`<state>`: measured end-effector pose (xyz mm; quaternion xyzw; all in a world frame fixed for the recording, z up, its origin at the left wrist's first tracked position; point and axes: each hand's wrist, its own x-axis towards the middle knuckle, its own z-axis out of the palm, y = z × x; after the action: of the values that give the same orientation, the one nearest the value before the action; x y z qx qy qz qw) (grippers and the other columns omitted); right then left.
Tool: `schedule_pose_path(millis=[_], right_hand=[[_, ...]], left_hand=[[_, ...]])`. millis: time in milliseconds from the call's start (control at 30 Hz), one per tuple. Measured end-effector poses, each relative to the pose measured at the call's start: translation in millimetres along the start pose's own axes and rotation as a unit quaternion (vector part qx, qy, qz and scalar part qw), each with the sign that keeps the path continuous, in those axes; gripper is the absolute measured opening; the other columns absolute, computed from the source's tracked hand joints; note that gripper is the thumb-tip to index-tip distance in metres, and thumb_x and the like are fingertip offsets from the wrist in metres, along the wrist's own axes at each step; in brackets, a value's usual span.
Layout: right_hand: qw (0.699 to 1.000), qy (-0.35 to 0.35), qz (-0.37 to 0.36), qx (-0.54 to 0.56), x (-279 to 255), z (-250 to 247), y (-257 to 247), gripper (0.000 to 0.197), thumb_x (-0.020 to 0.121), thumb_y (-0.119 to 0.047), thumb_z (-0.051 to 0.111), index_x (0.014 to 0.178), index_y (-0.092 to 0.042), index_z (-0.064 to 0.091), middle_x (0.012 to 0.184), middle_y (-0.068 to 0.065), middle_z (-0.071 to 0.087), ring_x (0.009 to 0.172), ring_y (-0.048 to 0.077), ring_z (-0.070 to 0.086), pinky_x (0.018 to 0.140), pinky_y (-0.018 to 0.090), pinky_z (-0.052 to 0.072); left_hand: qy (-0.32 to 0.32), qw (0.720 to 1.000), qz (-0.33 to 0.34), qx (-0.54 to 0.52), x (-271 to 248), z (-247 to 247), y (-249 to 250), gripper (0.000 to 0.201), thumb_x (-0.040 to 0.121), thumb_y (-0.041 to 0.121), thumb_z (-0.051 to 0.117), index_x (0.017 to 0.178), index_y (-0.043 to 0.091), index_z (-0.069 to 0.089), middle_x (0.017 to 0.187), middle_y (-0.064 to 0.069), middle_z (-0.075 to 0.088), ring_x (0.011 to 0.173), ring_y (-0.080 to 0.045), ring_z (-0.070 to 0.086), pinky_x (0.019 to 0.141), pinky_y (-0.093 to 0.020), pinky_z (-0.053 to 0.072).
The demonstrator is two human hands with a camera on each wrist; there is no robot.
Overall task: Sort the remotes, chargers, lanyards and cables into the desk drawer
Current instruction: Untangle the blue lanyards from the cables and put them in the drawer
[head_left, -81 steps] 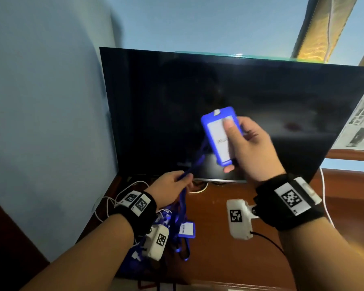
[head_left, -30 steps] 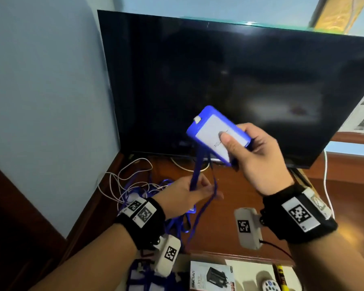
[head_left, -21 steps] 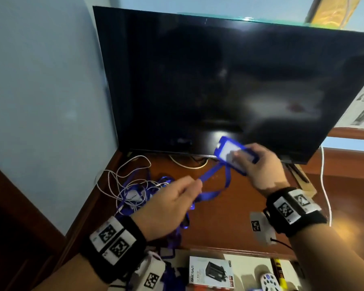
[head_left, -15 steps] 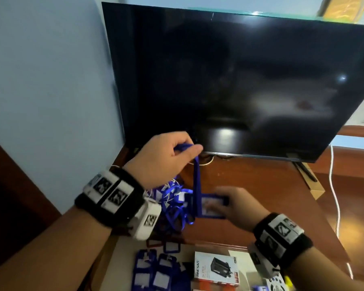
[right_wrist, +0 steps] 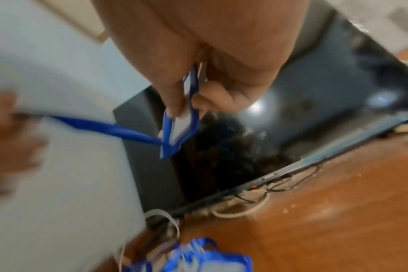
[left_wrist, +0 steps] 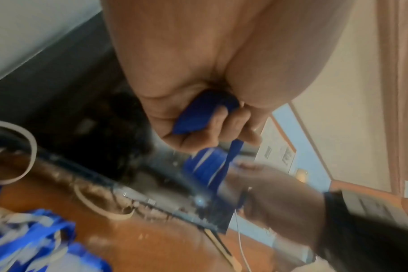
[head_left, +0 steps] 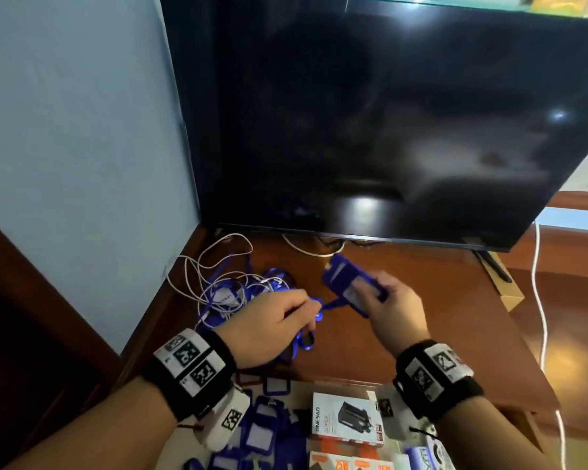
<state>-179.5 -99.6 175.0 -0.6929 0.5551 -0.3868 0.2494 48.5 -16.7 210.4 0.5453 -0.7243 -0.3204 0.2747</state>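
Observation:
My right hand (head_left: pixel 384 300) pinches a blue badge holder (head_left: pixel 345 276) above the wooden desk (head_left: pixel 421 320), thumb and fingers on its faces (right_wrist: pixel 182 114). Its blue lanyard strap (right_wrist: pixel 110 127) runs left to my left hand (head_left: pixel 286 317), whose curled fingers grip the strap (left_wrist: pixel 203 114). The two hands sit close together in front of the TV. Behind the left hand lies a tangle of blue lanyards and white cables (head_left: pixel 231 286). Below the desk edge the open drawer (head_left: pixel 398 466) holds several blue badge holders (head_left: pixel 265 435) and a boxed charger (head_left: pixel 347 418).
A large black TV (head_left: pixel 387 113) stands at the back of the desk against the blue wall (head_left: pixel 75 130). A white cable (head_left: pixel 542 317) hangs down the right side. Orange boxes (head_left: pixel 350 464) and a remote (head_left: pixel 438 452) lie in the drawer's near part.
Both hands dropped from in front of the TV screen to just above the desk. The left hand, which had lifted the strap high half a second ago, came down beside the right hand.

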Motion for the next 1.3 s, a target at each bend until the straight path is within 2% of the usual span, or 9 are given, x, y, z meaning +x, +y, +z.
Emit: schedule_pose_path(millis=[133, 200, 333, 400, 500, 733, 900, 1067, 1300], right_hand=[[0.958, -0.282, -0.052, 0.024, -34, 20, -13, 0.006, 0.093, -0.028, 0.074, 0.093, -0.024, 0.077, 0.081, -0.006, 0.073, 0.071, -0.002, 0.063, 0.068, 0.021, 0.047], [0.931, -0.344, -0.064, 0.105, -41, 20, -34, 0.005, 0.094, -0.022, 0.073, 0.096, -0.021, 0.077, 0.087, -0.005, 0.076, 0.075, 0.006, 0.068, 0.07, 0.025, 0.054], [0.951, -0.207, -0.031, 0.227, -35, 24, -42, 0.007, 0.094, -0.012, 0.072, 0.089, -0.018, 0.072, 0.065, -0.005, 0.067, 0.051, 0.008, 0.057, 0.048, 0.024, 0.045], [0.962, -0.13, 0.011, 0.239, -34, 31, -34, 0.01, 0.096, -0.013, 0.07, 0.087, -0.015, 0.066, 0.062, -0.002, 0.064, 0.047, 0.013, 0.055, 0.044, 0.027, 0.044], [0.976, -0.079, 0.058, 0.195, -41, 50, -12, 0.016, 0.098, -0.022, 0.067, 0.084, -0.018, 0.06, 0.065, 0.003, 0.066, 0.049, 0.019, 0.06, 0.046, 0.033, 0.05], [0.968, -0.224, 0.101, 0.04, -82, 100, 11, 0.023, 0.098, -0.04, 0.058, 0.084, -0.022, 0.061, 0.076, 0.002, 0.07, 0.063, 0.014, 0.069, 0.064, 0.041, 0.06], [0.929, -0.342, 0.122, 0.068, -119, 119, 7, 0.025, 0.106, -0.029, 0.052, 0.095, -0.008, 0.061, 0.076, 0.005, 0.07, 0.052, 0.011, 0.069, 0.048, 0.025, 0.054], [0.885, -0.42, 0.172, 0.108, -137, 129, 11, 0.027, 0.103, -0.032, 0.059, 0.099, -0.006, 0.065, 0.083, 0.016, 0.077, 0.064, 0.029, 0.076, 0.066, 0.048, 0.064], [0.851, -0.466, 0.199, 0.141, -146, 139, 9, 0.02, 0.102, -0.032, 0.061, 0.097, -0.013, 0.065, 0.069, 0.003, 0.072, 0.054, 0.014, 0.066, 0.054, 0.03, 0.058]], left_hand=[[0.061, 0.994, 0.033, 0.081, 21, -27, 5, 0.028, 0.102, 0.043, 0.058, 0.083, 0.026, 0.067, 0.075, 0.009, 0.062, 0.073, -0.004, 0.06, 0.072, -0.023, 0.046], [0.029, 0.993, -0.014, 0.11, 30, -37, -13, 0.026, 0.098, 0.048, 0.063, 0.085, 0.027, 0.07, 0.078, 0.008, 0.065, 0.072, -0.005, 0.062, 0.073, -0.027, 0.05], [-0.035, 0.995, -0.052, 0.082, 20, -26, -42, 0.019, 0.092, 0.015, 0.073, 0.075, 0.021, 0.066, 0.071, 0.013, 0.069, 0.068, 0.002, 0.061, 0.069, -0.028, 0.045], [0.007, 0.996, -0.084, -0.019, 8, -13, -45, 0.021, 0.096, 0.019, 0.071, 0.077, 0.026, 0.072, 0.067, 0.023, 0.07, 0.067, 0.012, 0.062, 0.069, -0.018, 0.045], [0.091, 0.975, -0.118, -0.164, -7, 11, -46, 0.02, 0.099, 0.032, 0.068, 0.097, 0.019, 0.083, 0.089, 0.013, 0.08, 0.085, -0.001, 0.073, 0.075, -0.019, 0.056], [0.165, 0.963, -0.205, -0.056, -35, 54, -73, 0.026, 0.101, 0.039, 0.06, 0.084, 0.023, 0.07, 0.092, 0.001, 0.064, 0.088, -0.013, 0.062, 0.091, -0.037, 0.051], [0.095, 0.964, -0.247, 0.007, -59, 64, -110, 0.014, 0.099, 0.042, 0.061, 0.089, 0.034, 0.068, 0.113, 0.007, 0.049, 0.118, -0.019, 0.05, 0.112, -0.038, 0.039], [0.055, 0.965, -0.249, -0.056, -88, 62, -134, 0.012, 0.091, 0.035, 0.076, 0.081, 0.039, 0.073, 0.109, 0.011, 0.063, 0.103, -0.006, 0.064, 0.1, -0.028, 0.05], [0.127, 0.829, -0.409, -0.361, -104, 87, -166, 0.047, 0.064, 0.034, 0.096, 0.092, 0.015, 0.064, 0.102, -0.02, 0.074, 0.088, -0.03, 0.072, 0.069, -0.043, 0.061]])
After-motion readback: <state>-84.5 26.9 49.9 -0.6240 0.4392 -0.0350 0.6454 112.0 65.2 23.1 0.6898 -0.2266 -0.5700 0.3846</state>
